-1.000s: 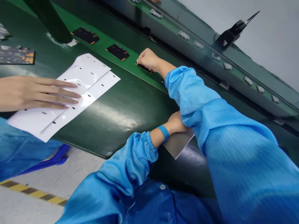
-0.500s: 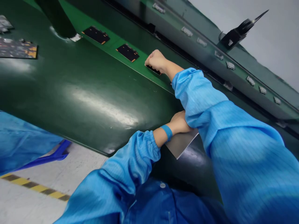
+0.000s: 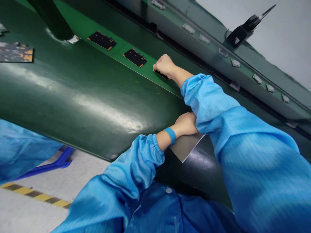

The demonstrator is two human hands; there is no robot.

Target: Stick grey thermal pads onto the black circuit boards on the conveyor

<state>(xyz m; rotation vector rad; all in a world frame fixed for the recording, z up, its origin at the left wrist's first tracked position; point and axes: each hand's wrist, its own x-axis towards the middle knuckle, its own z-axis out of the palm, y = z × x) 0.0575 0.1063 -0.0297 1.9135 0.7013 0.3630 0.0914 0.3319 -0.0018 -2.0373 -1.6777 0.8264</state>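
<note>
My right hand (image 3: 164, 65) is closed over a black circuit board (image 3: 161, 75) on the green strip, its fingertips bunched at the board's left end. Anything small pinched in them is hidden. Closer to my body, my left hand (image 3: 186, 123), with a blue band at the wrist, grips a flat grey sheet (image 3: 185, 149). The right sleeve crosses in front and covers the left fingertips. Two more boards lie in the same row: a black board (image 3: 135, 57) beside my right hand and another black board (image 3: 102, 40) farther left.
On the dark green table (image 3: 80, 126), a board with orange patches (image 3: 17, 52) lies at the left. A dark post (image 3: 54, 21) rises beyond it. Several small metallic parts line a raised ledge (image 3: 243, 72). A black device (image 3: 243, 32) stands at the upper right. Blue cloth (image 3: 21, 149) shows at left.
The view has shifted slightly. My right hand stays at the same black board, and my left hand stays at the grey sheet with little movement.
</note>
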